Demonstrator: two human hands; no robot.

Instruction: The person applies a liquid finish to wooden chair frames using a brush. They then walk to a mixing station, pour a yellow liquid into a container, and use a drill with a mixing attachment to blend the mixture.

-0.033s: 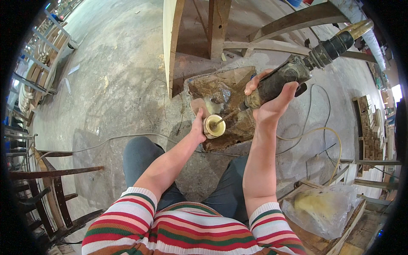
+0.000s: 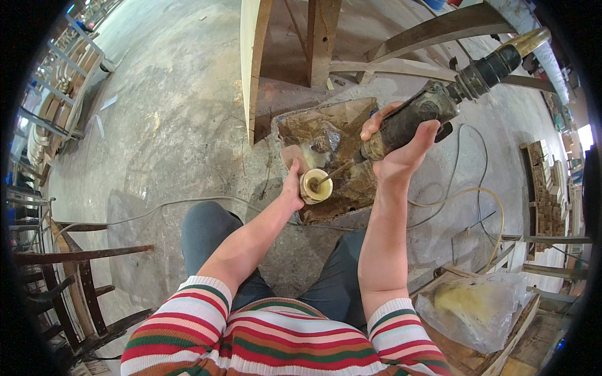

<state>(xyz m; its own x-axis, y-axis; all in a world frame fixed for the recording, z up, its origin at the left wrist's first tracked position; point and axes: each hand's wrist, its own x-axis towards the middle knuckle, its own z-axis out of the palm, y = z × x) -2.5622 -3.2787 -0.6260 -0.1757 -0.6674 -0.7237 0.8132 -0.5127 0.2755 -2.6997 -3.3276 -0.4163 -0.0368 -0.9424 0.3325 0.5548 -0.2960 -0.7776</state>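
I see left hand [image 2: 292, 190] centre, fingers round a cup [image 2: 318, 200]. Right hand [image 2: 400, 155], upper right: fingers gripping a drill [image 2: 431, 104], rod [image 2: 339, 170] in the cup.

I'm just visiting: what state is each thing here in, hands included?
Left hand: holding the cup.
Right hand: gripping the power tool.
Cup: open-topped, pale yellow material inside.
Power tool: tilted; running or not, can't tell.
Rod: reaching from the power tool into the cup.
Box: open, stained, on the floor.
Plastic bag: crumpled, a yellowish patch showing.
Yellow hose: bent in a loose curve.
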